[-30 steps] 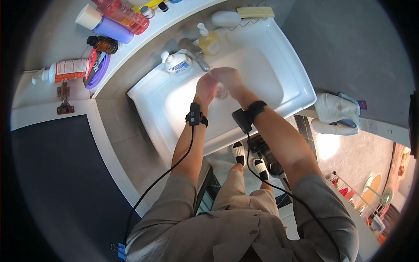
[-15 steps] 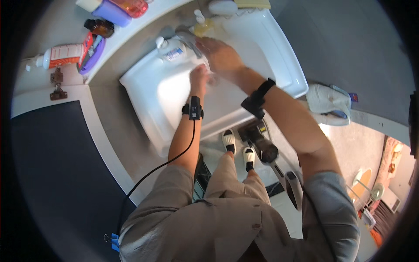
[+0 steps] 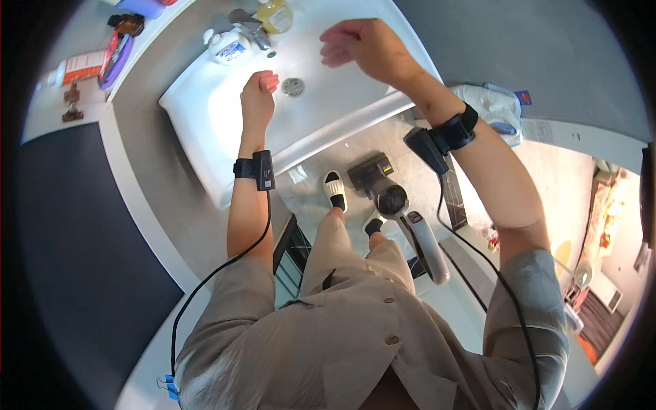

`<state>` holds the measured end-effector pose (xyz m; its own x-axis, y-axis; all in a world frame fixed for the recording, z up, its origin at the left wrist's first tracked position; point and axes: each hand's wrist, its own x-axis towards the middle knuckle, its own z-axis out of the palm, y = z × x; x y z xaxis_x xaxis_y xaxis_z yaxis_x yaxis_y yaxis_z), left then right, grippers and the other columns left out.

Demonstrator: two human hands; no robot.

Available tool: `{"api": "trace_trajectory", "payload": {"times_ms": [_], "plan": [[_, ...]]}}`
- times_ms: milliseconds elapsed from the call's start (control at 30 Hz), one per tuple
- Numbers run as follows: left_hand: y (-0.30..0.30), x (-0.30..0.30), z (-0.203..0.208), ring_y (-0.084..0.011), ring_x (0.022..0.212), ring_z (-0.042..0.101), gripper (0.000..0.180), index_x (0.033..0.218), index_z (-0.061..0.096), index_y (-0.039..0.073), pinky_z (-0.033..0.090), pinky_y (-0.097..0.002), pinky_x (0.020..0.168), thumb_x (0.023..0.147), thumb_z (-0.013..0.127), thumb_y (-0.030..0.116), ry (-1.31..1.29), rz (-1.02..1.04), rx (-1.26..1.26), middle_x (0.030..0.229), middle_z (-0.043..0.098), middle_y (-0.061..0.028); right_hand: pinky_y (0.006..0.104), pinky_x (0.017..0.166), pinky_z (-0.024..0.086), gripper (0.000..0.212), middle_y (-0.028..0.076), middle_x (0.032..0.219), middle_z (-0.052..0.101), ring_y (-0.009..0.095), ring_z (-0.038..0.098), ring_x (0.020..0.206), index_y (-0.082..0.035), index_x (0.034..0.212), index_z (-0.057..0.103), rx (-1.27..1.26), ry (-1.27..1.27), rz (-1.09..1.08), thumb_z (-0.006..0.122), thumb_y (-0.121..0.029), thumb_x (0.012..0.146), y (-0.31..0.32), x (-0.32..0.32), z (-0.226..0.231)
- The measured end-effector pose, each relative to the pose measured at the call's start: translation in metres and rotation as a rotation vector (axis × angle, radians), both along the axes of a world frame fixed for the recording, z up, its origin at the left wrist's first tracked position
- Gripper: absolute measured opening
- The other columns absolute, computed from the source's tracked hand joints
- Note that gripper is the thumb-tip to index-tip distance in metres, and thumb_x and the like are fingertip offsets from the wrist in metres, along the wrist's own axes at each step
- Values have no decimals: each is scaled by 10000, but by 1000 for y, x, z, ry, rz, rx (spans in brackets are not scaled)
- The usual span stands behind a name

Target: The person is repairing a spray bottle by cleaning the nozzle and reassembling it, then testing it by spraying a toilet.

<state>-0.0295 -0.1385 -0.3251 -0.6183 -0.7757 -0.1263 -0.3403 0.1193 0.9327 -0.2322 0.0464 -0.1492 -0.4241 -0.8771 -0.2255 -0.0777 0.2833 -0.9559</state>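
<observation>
Both my hands are over a white washbasin (image 3: pixel 328 113) and hold nothing. My left hand (image 3: pixel 257 104) hovers left of the round metal drain (image 3: pixel 292 86), its fingers loosely bent and partly hidden. My right hand (image 3: pixel 369 49) is raised over the basin's right part, fingers drooping, apart and slightly blurred. At the basin's back stand a grey metal faucet (image 3: pixel 251 29), a white pump bottle (image 3: pixel 228 48) with a blue label, and a bottle of yellow liquid (image 3: pixel 275 16). Each of my wrists wears a black strap with a small cabled box.
An upright stick vacuum cleaner (image 3: pixel 392 199) stands on the floor by my feet, below the basin. Along the left wall, a shelf (image 3: pixel 140 58) carries bottles and a purple item. A whitish cloth-like bundle (image 3: pixel 486 108) sits right of the basin. A dark panel (image 3: pixel 65 225) lies at left.
My hands were close together by the faucet and have moved apart. The right hand went right, the left hand left. The view has shifted, and the drain now shows.
</observation>
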Motion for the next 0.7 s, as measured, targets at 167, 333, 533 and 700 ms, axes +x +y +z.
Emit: {"api": "trace_trajectory", "payload": {"times_ms": [167,333,533,700], "plan": [[16,4,65,-252,1272,603,381,1343,581,-42,461,-387,1105,991,448,10,234,-178,464,1316,651,-187,334,1046,513,369,168,1241,687,260,675,1159,39,1312,613,-244,-494,204,585,-207,1038,17,-51,-70],[29,44,-26,-226,1282,579,491,1409,597,70,432,-393,1076,957,653,253,-1096,-211,-765,1348,649,-169,403,1188,365,554,163,1397,590,281,535,1333,0,1421,532,479,535,177,655,-324,990,66,-47,-186],[5,78,4,-182,636,566,185,885,691,-5,479,-343,645,875,705,180,-280,278,-311,716,658,-82,297,873,504,276,100,1030,673,214,638,960,19,1104,680,-208,-597,-138,724,-189,927,63,-67,-114],[26,38,38,-150,553,310,348,633,451,19,337,-378,550,886,631,177,-292,255,-149,544,428,-27,267,656,413,241,-23,718,354,126,378,647,-84,778,549,-139,-631,-151,762,-105,888,66,-93,-145]]}}
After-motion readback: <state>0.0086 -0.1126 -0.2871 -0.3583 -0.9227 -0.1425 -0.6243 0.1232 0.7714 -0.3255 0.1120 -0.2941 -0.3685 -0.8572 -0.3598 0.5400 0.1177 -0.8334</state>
